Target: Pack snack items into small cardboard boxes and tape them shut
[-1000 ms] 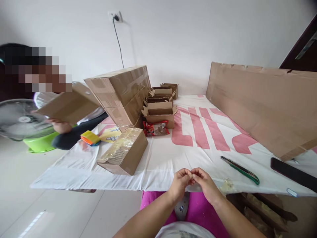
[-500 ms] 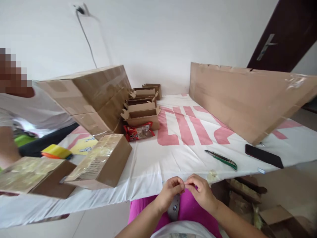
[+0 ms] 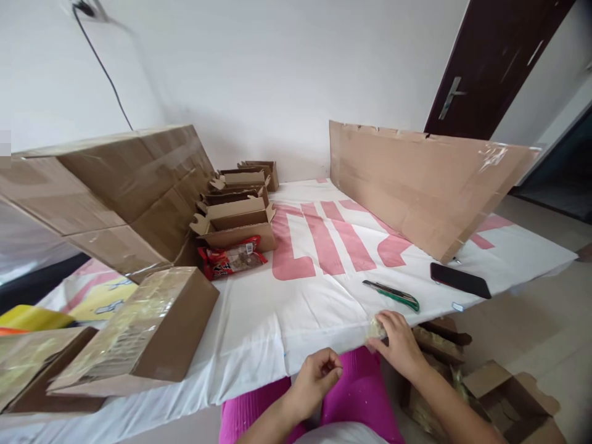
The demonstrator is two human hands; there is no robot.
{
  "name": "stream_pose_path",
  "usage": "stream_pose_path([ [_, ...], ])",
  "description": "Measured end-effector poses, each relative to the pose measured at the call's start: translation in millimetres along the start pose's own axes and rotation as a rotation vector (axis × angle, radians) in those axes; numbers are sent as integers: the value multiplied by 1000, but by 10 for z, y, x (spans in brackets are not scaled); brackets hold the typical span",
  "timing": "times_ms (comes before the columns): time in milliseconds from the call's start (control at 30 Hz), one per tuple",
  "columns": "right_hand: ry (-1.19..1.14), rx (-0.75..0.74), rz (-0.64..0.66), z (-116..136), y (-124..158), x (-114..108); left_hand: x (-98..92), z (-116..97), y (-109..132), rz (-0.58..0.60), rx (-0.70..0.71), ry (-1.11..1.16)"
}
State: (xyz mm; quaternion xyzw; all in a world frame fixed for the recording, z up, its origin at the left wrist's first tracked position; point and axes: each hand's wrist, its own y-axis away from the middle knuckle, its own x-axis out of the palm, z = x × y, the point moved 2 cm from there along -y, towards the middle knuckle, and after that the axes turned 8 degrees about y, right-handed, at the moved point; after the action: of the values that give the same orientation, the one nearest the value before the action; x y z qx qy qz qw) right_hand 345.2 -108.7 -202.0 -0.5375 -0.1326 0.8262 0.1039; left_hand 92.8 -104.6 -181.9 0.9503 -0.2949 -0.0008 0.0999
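Note:
My left hand (image 3: 319,379) hovers over my pink-clad lap, just in front of the table edge. Its fingers are curled toward the thumb; anything held in them is too small or hidden to make out. At the table edge my right hand (image 3: 396,342) has its thumb and fingers closed round a crumpled piece of clear yellowish tape (image 3: 377,328). Just beyond that hand a green utility knife (image 3: 392,295) lies on the white cloth, its blade end pointing left. A black phone (image 3: 460,280) rests farther right.
Taped cardboard boxes (image 3: 139,333) stand at the left, beside a large carton (image 3: 124,191). Open small boxes (image 3: 240,222) line up behind a red snack packet (image 3: 234,258). A tall cardboard panel (image 3: 416,185) stands right. Opened cartons (image 3: 504,394) lie on the floor.
My hands have parted from their pinch together over my lap. The right hand has moved right to the crumpled tape; the left stays over the lap. The view has turned right.

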Motion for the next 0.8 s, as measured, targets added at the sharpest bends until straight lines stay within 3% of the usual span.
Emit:
stream_pose_path([
  [200, 93, -43, 94, 224, 47, 57, -6, -19, -4, -52, 24, -81],
  [367, -67, -67, 149, 157, -39, -99, -42, 10, 11, -68, 44, -124],
  [467, -205, -70, 155, 69, -28, -179, -81, 47, -26, -151, 18, -78],
  [600, -376, 64, 118, -67, 59, -191, -134, 63, -88, -280, -45, -162],
  [800, -505, 371, -9, -638, 270, -92, -180, 71, -108, -239, -96, -313],
])
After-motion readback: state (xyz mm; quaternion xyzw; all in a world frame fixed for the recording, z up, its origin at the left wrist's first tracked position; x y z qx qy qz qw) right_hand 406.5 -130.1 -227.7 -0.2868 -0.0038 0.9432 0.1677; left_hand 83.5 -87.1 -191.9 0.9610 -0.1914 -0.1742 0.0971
